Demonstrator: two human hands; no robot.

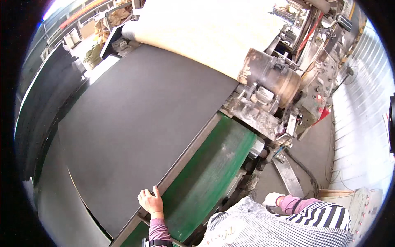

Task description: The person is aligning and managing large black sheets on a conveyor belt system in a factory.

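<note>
A large dark grey sheet [135, 123] lies flat on the machine bed, running from a wide cream roller [205, 29] at the top toward me. My left hand [150, 201] is bare, fingers apart, and rests on the sheet's near right edge where it meets the grey metal rail [185, 158]. My right hand [272, 199] wears a white glove and hangs by my side near the machine's lower frame, touching nothing that I can see; its fingers are not clear. Both sleeves are purple.
A green belt [210, 168] runs beside the rail. The rusty roller end [271, 74] and a control box with a red light [319, 96] stand to the right. More dark sheets [45, 103] are stacked at the left. A corrugated wall [362, 123] closes the right side.
</note>
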